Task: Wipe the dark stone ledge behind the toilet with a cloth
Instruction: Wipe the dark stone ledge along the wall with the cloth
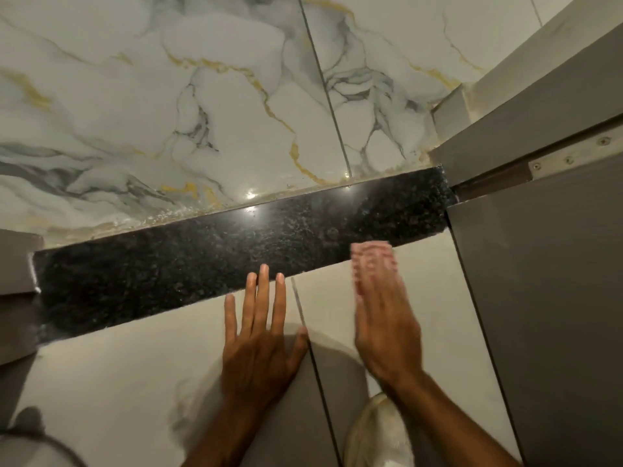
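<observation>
The dark speckled stone ledge [209,261] runs slantwise across the view, from low on the left to high on the right. My left hand [261,335] lies flat and spread on the pale tile front below it, its fingertips reaching the ledge's front edge. My right hand [387,332] is blurred by motion, and its fingers press a pink-and-white striped cloth [371,256] against the front edge of the ledge, right of centre. Most of the cloth is hidden under the fingers.
A white marble-patterned tiled wall [202,112] with grey and gold veins rises behind the ledge. A grey panel [546,298] with a metal hinge [569,160] closes off the right end. A grey block [17,264] borders the left end. A whitish object [377,433] sits low down.
</observation>
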